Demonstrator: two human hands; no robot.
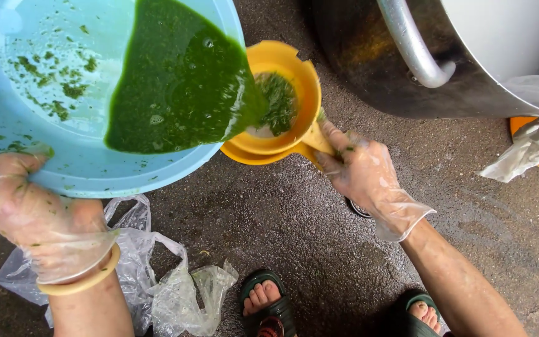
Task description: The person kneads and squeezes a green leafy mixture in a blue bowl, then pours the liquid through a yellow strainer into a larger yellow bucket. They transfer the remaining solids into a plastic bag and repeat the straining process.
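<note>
- The left hand [29,209], in a thin clear glove, grips the rim of a tilted blue basin [63,137]; green liquid [176,87] runs over its lip.
- A slow, steady tilt would likely keep the stream from spilling past the strainer.
- The yellow strainer [285,93] sits under the stream, already holding green pulp.
- The gloved right hand [360,171] is closed around the strainer's handle.
- Crumpled clear plastic bags [157,281] lie on the wet ground, unlabelled.
- A large metal pot [469,75] stands at upper right.
</note>
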